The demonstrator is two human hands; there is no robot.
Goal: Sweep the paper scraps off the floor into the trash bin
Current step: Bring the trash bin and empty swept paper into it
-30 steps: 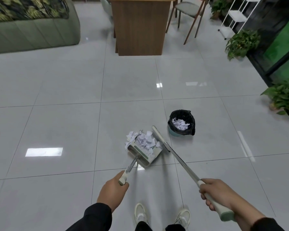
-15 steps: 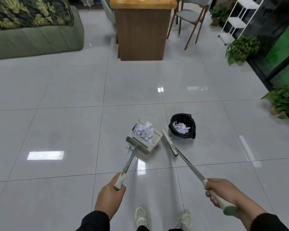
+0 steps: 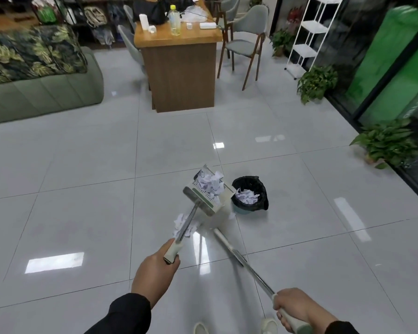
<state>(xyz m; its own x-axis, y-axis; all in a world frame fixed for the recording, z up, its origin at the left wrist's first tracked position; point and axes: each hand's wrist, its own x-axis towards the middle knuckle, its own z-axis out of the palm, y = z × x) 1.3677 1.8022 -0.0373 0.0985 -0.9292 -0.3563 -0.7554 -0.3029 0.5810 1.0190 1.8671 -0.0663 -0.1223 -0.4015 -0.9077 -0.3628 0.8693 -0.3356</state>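
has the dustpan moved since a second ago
Yes. The dustpan has come up off the floor and gone over to the trash bin, its edge now at the bin's rim; some paper scraps lie behind.

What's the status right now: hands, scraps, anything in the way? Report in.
Left hand grips dustpan handle, pan loaded beside bin. Right hand grips broom. Stray scraps on floor. Path clear.

I can read no text, label, brand or number anywhere in this view. Pale marks run up the green glass panel [image 3: 393,68] to the right of the brown wooden desk [image 3: 179,66], but they are too blurred to make out as letters. The clear plastic bottle [image 3: 174,20] on that desk shows no legible label.
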